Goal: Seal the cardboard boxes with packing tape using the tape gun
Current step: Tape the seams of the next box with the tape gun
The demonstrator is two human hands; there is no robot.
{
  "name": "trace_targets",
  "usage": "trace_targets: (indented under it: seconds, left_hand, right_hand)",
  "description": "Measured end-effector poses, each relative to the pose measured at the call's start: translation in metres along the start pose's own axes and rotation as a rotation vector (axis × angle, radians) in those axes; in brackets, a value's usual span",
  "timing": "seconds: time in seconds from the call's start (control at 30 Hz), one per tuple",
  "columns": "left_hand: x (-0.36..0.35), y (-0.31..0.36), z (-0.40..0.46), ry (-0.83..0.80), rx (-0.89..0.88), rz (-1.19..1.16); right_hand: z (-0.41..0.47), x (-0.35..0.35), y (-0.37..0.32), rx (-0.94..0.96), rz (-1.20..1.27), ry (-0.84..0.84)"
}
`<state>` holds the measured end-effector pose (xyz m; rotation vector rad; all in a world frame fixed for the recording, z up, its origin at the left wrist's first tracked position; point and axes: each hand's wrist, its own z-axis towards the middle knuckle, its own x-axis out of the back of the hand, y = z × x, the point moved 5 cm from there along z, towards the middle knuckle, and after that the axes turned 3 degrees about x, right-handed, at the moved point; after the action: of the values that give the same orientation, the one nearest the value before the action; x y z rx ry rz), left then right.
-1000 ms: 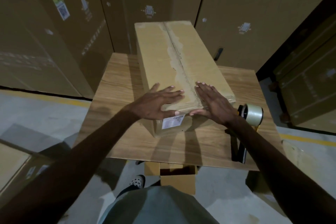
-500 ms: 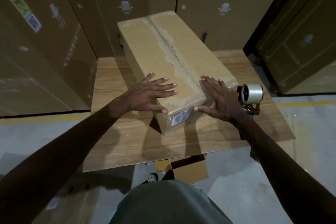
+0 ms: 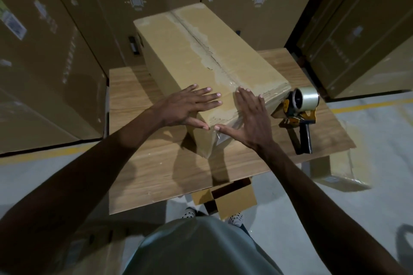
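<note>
Cardboard box point(image 3: 201, 69) sits diagonally on the wooden table point(image 3: 156, 167), long axis running from frame centre up toward the top centre. Clear tape point(image 3: 214, 60) is already down along the top seam, ragged and wrinkled at the edges.

Left hand point(image 3: 181, 110) lies flat on the top panel near the closest corner, fingers straight and spread, gripping nothing. Right hand point(image 3: 250, 120) is flat too, fingers straight on the top face over the tape end, thumb reaching down the near end face, also gripping nothing. The 2 thumb tips almost meet at the corner edge. Judgement: both palms are pressing the tape tail down so it bonds where it wraps over the edge, and the flat posture spreads the pressure.

Tape gun point(image 3: 299, 109) is parked on the table at centre right of the frame, just beside the box's near right side, roll up and handle pointing toward the lower edge. Neither hand touches it. Likely left there for a quick right-hand grab.

Background: tall brown cartons point(image 3: 55, 51) fill the upper frame. 1 smaller open carton point(image 3: 232, 196) shows on the floor below the table's near edge.

Judgement: top seam on this box looks close to done; the tape still wants smoothing.
</note>
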<state>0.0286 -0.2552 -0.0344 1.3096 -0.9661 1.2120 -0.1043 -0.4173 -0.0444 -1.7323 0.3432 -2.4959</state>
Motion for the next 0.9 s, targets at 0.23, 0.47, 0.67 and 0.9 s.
trace_targets:
  seconds: [0.23, 0.47, 0.67, 0.9]
  left_hand:
    - [0.003, 0.001, -0.001, -0.022, 0.024, -0.01]
    - [0.004, 0.011, -0.001, 0.0, 0.171, -0.038]
    - [-0.001, 0.024, -0.007, 0.18, 0.217, -0.007]
    - [-0.011, 0.036, -0.006, 0.329, 0.173, 0.133]
  right_hand:
    - [0.003, 0.0, 0.001, 0.051, -0.128, -0.107]
    - [0.005, 0.005, 0.004, 0.139, -0.218, -0.258]
    - [0.015, 0.025, 0.025, 0.178, -0.115, -0.267]
    - [0.014, 0.009, 0.034, 0.222, -0.175, -0.28]
